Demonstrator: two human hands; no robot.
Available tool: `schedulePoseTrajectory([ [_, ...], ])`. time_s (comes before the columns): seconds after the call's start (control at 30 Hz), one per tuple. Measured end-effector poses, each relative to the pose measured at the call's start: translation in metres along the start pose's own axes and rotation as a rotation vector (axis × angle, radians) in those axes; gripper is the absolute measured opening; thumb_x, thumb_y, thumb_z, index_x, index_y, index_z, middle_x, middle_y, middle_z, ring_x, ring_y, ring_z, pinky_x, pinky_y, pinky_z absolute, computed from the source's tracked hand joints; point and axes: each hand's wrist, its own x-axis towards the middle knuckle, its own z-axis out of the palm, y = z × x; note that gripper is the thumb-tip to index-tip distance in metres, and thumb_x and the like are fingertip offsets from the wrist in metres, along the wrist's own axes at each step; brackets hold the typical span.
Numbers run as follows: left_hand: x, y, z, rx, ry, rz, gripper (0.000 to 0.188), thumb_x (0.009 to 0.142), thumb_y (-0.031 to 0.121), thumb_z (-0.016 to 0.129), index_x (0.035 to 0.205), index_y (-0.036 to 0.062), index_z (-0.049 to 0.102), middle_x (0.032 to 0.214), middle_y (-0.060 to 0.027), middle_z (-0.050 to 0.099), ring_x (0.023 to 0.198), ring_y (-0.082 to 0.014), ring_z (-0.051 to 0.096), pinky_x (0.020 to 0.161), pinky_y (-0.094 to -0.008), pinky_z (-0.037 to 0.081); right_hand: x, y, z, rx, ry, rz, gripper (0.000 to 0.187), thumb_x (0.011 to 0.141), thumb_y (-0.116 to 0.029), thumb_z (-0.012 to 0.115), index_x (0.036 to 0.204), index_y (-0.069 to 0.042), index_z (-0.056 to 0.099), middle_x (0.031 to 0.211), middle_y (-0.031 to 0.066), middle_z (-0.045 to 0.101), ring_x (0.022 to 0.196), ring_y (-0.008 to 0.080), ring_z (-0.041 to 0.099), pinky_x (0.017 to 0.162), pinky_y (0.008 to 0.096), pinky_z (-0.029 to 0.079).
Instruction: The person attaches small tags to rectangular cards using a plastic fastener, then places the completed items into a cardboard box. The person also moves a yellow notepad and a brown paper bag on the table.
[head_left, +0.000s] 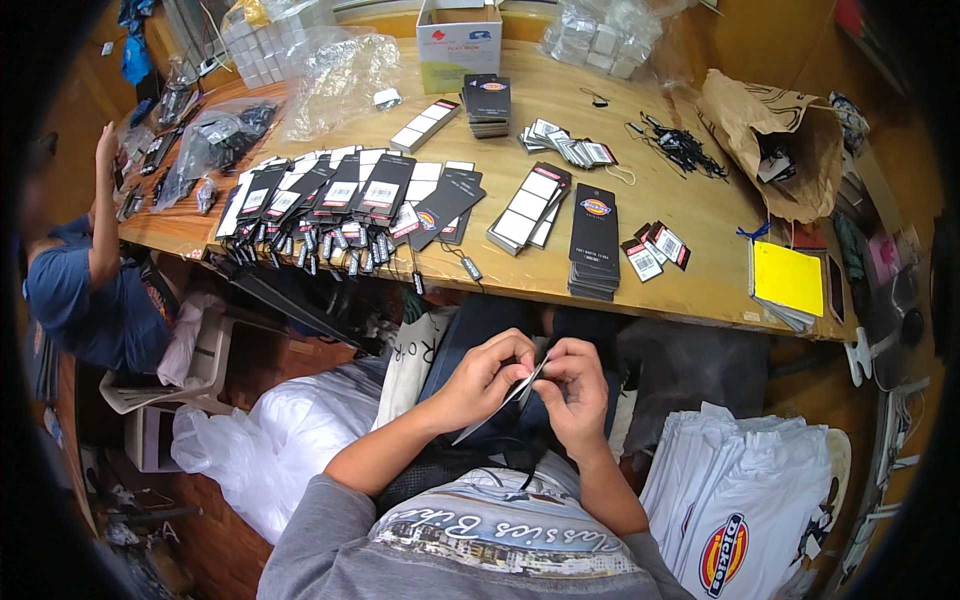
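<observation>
Over my lap, my left hand [487, 380] and my right hand [574, 395] meet with their fingertips pinched together. Between them is a thin hang tag [492, 417], seen nearly edge-on, its lower end slanting down to the left. Both thumbs and forefingers press at its upper end; whatever small part they work on there is hidden. Just beyond my hands, at the table's front edge, stands a stack of black hang tags [594, 235]. Beside it lie small barcode tags [655, 250] and a stack of tags with white panels [527, 207].
Strung tags [335, 195] fan over the table's left, their cords hanging off the edge. Black cords [682, 147], a paper bag [775, 140] and a yellow pad [788, 278] lie right. Folded white shirts [740, 490] are at lower right. A co-worker [95, 290] sits left.
</observation>
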Motion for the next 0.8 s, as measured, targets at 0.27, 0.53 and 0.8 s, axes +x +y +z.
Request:
schedulePoseTrajectory([
  [0.27,-0.006,-0.005,0.003,-0.137,-0.098,-0.179,0.004,0.079,0.002,0.048,0.077,-0.0012,0.046,0.076,-0.0069,0.046,0.068,-0.0125,0.044,0.062,-0.0218,0.037,0.005,-0.006,-0.014,-0.262,-0.241,-0.192,0.026,0.059,0.004,0.064,0.082,-0.004,0.056,0.083,0.0088,0.049,0.070,0.0217,0.053,0.058,0.0282,0.043],
  [0.53,-0.007,0.006,0.005,0.058,-0.139,-0.093,0.005,0.077,0.001,0.050,0.076,-0.0018,0.046,0.074,-0.0101,0.048,0.067,-0.0204,0.047,0.061,-0.0260,0.038,0.013,-0.013,-0.027,-0.390,-0.460,-0.290,0.027,0.060,0.002,0.064,0.084,-0.006,0.056,0.083,0.0076,0.048,0.066,0.0212,0.049,0.060,0.0297,0.042],
  [0.8,-0.007,0.009,0.016,0.333,0.085,0.141,0.012,0.069,-0.004,0.054,0.078,-0.0006,0.047,0.076,-0.0126,0.048,0.068,-0.0287,0.050,0.060,-0.0319,0.042,0.007,-0.014,-0.036,-0.142,-0.399,0.025,0.038,0.061,-0.014,0.073,0.092,-0.004,0.052,0.104,0.0088,0.048,0.086,0.0132,0.048,0.068,0.0247,0.040],
])
